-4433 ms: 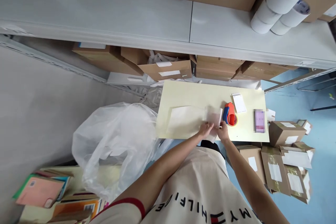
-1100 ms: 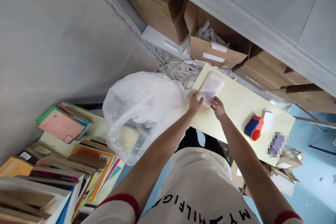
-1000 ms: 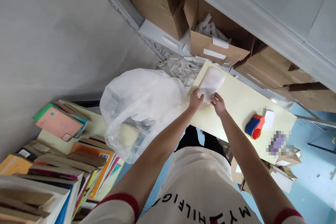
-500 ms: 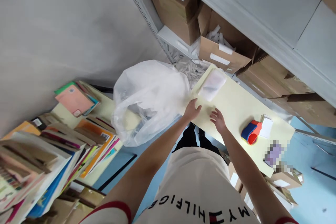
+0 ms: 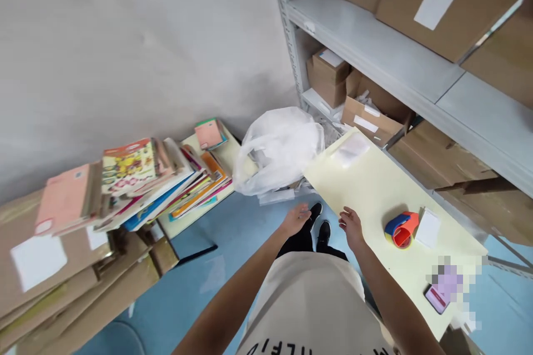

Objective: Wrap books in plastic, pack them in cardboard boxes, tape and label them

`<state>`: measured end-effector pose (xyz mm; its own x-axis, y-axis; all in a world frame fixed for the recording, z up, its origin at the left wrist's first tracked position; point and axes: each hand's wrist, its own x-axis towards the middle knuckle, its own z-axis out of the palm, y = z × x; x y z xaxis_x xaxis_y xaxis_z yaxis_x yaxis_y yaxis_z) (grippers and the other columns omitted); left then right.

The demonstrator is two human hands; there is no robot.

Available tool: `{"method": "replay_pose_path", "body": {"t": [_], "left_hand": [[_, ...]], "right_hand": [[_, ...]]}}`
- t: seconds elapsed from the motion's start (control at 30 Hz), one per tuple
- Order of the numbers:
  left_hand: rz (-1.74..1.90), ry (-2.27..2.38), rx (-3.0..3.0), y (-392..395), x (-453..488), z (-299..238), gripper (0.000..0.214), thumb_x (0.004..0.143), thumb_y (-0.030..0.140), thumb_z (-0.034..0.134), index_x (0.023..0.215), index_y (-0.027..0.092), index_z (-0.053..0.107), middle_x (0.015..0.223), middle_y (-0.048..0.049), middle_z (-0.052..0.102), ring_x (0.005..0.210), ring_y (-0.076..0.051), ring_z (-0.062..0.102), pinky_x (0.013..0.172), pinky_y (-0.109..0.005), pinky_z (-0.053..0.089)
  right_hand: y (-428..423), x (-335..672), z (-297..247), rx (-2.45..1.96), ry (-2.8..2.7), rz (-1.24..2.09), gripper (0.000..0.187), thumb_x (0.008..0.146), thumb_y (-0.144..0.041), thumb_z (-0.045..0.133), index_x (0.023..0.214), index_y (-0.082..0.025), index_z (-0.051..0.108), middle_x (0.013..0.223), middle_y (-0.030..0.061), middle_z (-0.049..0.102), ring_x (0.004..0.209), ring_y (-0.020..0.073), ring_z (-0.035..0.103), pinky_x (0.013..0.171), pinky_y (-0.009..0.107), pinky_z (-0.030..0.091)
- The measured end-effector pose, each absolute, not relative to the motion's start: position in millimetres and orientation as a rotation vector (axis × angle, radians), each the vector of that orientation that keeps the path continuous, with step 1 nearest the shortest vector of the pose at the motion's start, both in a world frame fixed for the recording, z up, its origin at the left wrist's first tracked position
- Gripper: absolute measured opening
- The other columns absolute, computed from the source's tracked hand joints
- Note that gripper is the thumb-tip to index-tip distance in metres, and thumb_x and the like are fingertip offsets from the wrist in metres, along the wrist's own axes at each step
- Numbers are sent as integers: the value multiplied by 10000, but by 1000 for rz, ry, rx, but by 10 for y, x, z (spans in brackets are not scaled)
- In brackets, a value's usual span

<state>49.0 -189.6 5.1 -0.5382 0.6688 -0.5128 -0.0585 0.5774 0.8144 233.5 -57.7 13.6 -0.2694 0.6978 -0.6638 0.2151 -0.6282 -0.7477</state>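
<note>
My left hand (image 5: 296,218) hangs open over the blue floor, just off the near edge of the pale yellow table (image 5: 375,188), holding nothing. My right hand (image 5: 352,226) is open too, fingers spread at the table's near edge. A clear plastic pouch with white paper in it (image 5: 352,148) lies flat at the table's far left corner, away from both hands. A red and blue tape dispenser (image 5: 402,228) sits to the right of my right hand, beside a small white notepad (image 5: 428,228).
A stack of colourful books (image 5: 137,180) and flattened cardboard (image 5: 62,283) fills the left. A big clear plastic bag (image 5: 280,147) stands by the table's left end. Grey metal shelving (image 5: 387,61) holds cardboard boxes (image 5: 366,113). A phone (image 5: 441,294) lies on the table's right end.
Both hands let go of the pouch, left it at the table's far corner and drew back to the near edge. The view swung left, toward the books.
</note>
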Motion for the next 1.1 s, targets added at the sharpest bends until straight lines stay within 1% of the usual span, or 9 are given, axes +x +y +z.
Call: {"method": "replay_pose_path", "body": {"t": [0.23,0.47,0.6,0.73,0.83,0.9,1.0,1.1], "left_hand": [[1226,1972,325,-2536,567,219,500,735,464,711,1135,169,669,1168,-159,690,1009,-344,674,830,-420,554],[1364,2125,219,-3255,423,509,478,756,420,689,1157,162,657,1144,-143,704,949,-275,691,848,-403,549],[1510,2245,215,-3873,251,664,448,762,405,678,1144,170,665,1134,-136,712,946,-265,699,878,-400,542],[1581,2357,112,-4714,28,697,455,767,410,664,1151,168,659,1154,-133,707,982,-266,694,890,-399,541],[1632,2409,-42,-5362,-158,659,439,751,409,680,1113,161,670,1138,-134,715,988,-272,693,887,-408,545],[1671,2410,-134,-5731,-271,639,404,743,400,692,1068,160,684,1104,-123,729,1003,-271,689,897,-407,544],[1745,2348,-263,-6147,-426,648,336,734,383,712,985,160,701,1033,-107,750,978,-267,695,900,-411,545],[1842,2255,-450,-6417,-599,677,304,714,356,745,934,150,704,1036,-119,748,968,-268,696,910,-411,537]], "right_hand": [[-824,1993,294,-1466,-1375,2134,319,592,-387,709,863,-234,638,748,-2,630,617,149,590,588,301,493],[-1300,1392,320,-1174,-1629,2279,338,565,-421,736,838,-241,649,690,-16,625,590,153,581,572,293,473],[-1891,885,410,-926,-1884,2305,343,565,-443,753,821,-234,662,675,-15,620,572,151,562,565,290,454],[-2694,377,548,-571,-2124,2376,352,582,-472,764,813,-221,678,700,7,645,589,160,565,563,292,446],[-3263,73,585,-361,-2278,2426,344,602,-470,765,826,-219,699,693,8,645,604,164,576,555,285,440],[-3572,-87,555,-299,-2339,2435,337,616,-462,765,844,-221,711,699,11,653,624,170,590,562,288,450],[-3928,-308,460,-336,-2370,2420,372,583,-465,796,851,-218,720,801,51,704,739,215,650,649,342,510],[-4194,-579,368,-386,-2356,2417,478,508,-448,842,910,-223,715,1009,99,729,962,285,674,833,430,527]]}}
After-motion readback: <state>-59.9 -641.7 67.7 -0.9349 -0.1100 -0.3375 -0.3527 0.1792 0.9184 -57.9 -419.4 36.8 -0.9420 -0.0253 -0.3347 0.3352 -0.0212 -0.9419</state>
